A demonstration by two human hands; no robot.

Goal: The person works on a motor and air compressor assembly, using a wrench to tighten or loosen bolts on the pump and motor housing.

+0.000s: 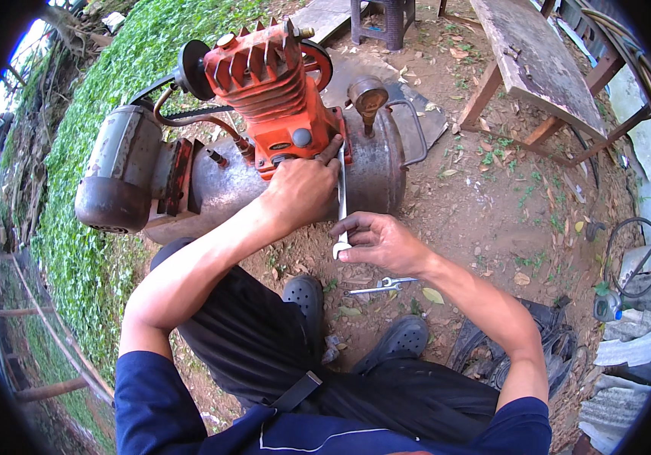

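Wrench: upper end gripped by left hand at orange compressor pump; lower end pinched by right hand.

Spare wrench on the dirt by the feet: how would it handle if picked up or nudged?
The spare wrench looks like solid bright metal, so probably rigid and fairly heavy for its slim size. It lies flat on loose soil, so it is unlikely to roll; a push would likely drag it. Its thin, smooth shank may be awkward to pinch off the ground.
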